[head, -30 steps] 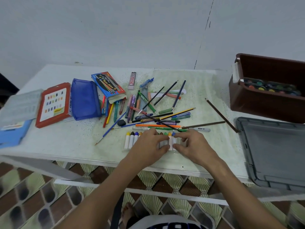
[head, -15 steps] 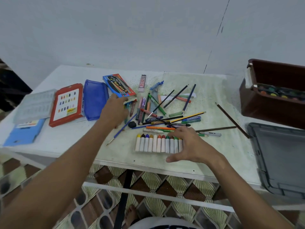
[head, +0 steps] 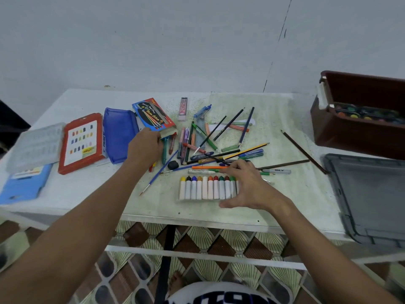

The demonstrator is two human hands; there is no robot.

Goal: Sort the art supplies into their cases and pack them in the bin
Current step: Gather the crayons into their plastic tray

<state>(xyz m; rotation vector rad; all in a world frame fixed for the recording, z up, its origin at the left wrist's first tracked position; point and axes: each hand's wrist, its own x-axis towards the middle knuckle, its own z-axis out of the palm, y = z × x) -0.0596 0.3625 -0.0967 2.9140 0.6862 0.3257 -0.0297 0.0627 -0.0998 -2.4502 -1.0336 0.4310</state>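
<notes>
Head view, nearest the table (head: pixel 65 194) edge: the right hand (head: pixel 249 187) lies spread over the right end of a row of crayons (head: pixel 206 188), fingers straight, thumb out toward the near edge, gripping nothing. The crayons lie side by side, coloured tips pointing away, in what looks like a clear tray; I cannot tell its outline. Just beyond them sits a loose heap of pencils, pens and brushes (head: pixel 219 148), crossed over one another, with a black eraser (head: pixel 173 165) at its left. The left hand (head: pixel 145 148) is stretched to the heap's left margin, its fingers at the open end of a blue pencil box (head: pixel 154 115); whether they pinch the box flap I cannot tell. Left of that box lie a blue pouch (head: pixel 119 133), a red pastel case (head: pixel 82 142) and a clear plastic case (head: pixel 36 145). At the far right stands a brown bin (head: pixel 355 132) holding a paint palette (head: pixel 368 113), with a grey lid (head: pixel 368 194) flat in front of it.
</notes>
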